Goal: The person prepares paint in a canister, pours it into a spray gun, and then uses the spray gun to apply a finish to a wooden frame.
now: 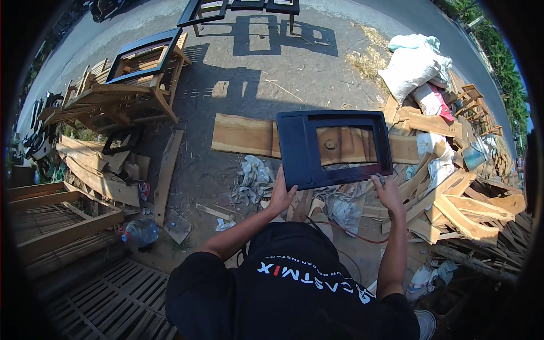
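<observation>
A black rectangular frame (294, 150) with a large opening and a wider solid panel at its left end is held up in front of me, tilted. My left hand (280, 195) grips its lower left corner, thumb on the near face and the fingers partly hidden. My right hand (386, 192) is closed at the lower right corner, its thumb along the edge. Something small and greyish shows beside those fingers, too small to name. Behind the frame lies a long wooden plank (243, 135) with a dark knot, seen through the opening.
Scrap timber (470, 215) is heaped at right, below white sacks (413, 68). At left stand a wooden bench (130, 99) bearing another black frame (141, 55), and a plastic water jug (139, 233). More black frames (207, 12) rest at the far side. A hose (362, 239) runs near my feet.
</observation>
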`<state>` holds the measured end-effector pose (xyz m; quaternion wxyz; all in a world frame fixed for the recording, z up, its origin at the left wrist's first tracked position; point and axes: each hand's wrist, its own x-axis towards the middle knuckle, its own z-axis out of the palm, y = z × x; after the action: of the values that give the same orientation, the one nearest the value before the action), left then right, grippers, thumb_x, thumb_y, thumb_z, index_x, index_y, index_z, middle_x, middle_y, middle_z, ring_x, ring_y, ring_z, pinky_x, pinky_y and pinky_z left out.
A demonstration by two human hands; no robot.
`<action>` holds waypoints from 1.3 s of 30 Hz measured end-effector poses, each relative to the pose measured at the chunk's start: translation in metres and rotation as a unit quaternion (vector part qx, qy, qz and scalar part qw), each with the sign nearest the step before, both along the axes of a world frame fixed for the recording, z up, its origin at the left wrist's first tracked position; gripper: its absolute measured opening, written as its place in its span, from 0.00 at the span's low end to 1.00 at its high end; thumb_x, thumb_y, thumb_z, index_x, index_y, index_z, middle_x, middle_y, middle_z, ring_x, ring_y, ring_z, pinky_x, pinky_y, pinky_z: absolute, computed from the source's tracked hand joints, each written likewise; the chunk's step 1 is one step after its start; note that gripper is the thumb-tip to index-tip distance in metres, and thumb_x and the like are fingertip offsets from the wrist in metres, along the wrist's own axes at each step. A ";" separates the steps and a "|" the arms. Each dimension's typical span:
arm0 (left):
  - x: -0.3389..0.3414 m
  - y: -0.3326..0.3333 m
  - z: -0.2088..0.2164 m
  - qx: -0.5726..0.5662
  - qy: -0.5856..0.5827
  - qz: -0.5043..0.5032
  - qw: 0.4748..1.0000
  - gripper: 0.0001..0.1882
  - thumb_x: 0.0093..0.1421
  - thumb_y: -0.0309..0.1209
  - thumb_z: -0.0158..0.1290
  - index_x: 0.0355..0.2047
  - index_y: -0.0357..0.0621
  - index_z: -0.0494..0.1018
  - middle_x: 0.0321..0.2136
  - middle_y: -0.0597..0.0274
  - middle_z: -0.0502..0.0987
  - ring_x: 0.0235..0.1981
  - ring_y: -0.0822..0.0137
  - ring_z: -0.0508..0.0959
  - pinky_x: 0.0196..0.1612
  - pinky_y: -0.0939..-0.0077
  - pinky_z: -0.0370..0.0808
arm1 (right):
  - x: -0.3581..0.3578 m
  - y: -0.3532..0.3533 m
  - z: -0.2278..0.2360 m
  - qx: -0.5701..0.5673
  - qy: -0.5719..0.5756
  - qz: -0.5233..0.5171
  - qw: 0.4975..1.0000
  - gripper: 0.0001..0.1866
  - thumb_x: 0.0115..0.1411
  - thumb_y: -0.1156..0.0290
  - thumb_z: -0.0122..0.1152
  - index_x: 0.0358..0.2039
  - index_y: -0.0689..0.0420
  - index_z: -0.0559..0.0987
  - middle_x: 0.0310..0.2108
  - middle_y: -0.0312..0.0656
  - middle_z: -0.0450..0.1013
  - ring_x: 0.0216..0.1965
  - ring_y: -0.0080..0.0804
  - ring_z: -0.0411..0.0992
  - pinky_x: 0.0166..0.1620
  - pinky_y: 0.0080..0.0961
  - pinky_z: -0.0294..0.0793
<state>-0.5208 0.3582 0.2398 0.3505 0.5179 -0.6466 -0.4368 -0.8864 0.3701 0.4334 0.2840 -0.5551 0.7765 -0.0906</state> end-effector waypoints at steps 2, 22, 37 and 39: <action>-0.006 0.005 0.005 0.103 0.020 -0.010 0.994 0.58 0.58 0.26 0.66 0.74 0.27 0.34 0.72 0.29 0.50 0.74 0.43 0.55 0.74 0.60 0.54 | 0.046 0.011 0.008 0.057 -0.152 0.035 0.986 0.24 0.71 0.54 0.58 0.34 0.66 0.82 0.19 0.47 0.75 0.21 0.35 0.77 0.30 0.36 0.75; -0.291 -0.145 0.066 -0.286 -0.233 -0.293 0.882 0.43 0.65 0.45 0.58 0.74 0.42 0.54 0.74 0.41 0.52 0.75 0.38 0.49 0.75 0.45 0.50 | -0.272 -0.049 -0.077 -0.106 -0.264 -0.252 0.925 0.39 0.64 0.30 0.56 0.27 0.61 0.81 0.17 0.38 0.74 0.19 0.23 0.70 0.24 0.26 0.68; -0.414 -0.304 0.039 -0.257 -0.330 -0.252 0.873 0.23 0.71 0.47 0.52 0.58 0.47 0.74 0.59 0.39 0.73 0.60 0.41 0.74 0.60 0.52 0.73 | -0.343 -0.102 -0.132 0.027 -0.437 -0.032 0.899 0.38 0.67 0.36 0.56 0.26 0.66 0.79 0.16 0.47 0.73 0.23 0.37 0.78 0.30 0.37 0.75; -0.442 -0.313 0.041 -0.182 -0.347 -0.222 0.893 0.25 0.70 0.49 0.53 0.58 0.46 0.74 0.53 0.38 0.77 0.55 0.40 0.78 0.56 0.53 0.75 | -0.345 -0.145 -0.146 -0.046 -0.277 -0.056 0.958 0.43 0.66 0.33 0.53 0.24 0.70 0.78 0.21 0.58 0.76 0.27 0.54 0.79 0.35 0.46 0.77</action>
<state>-0.9629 0.0455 0.2805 0.0858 0.4064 -0.8935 -0.1706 -1.2312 0.2252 0.2871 0.4566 -0.4762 0.6925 -0.2918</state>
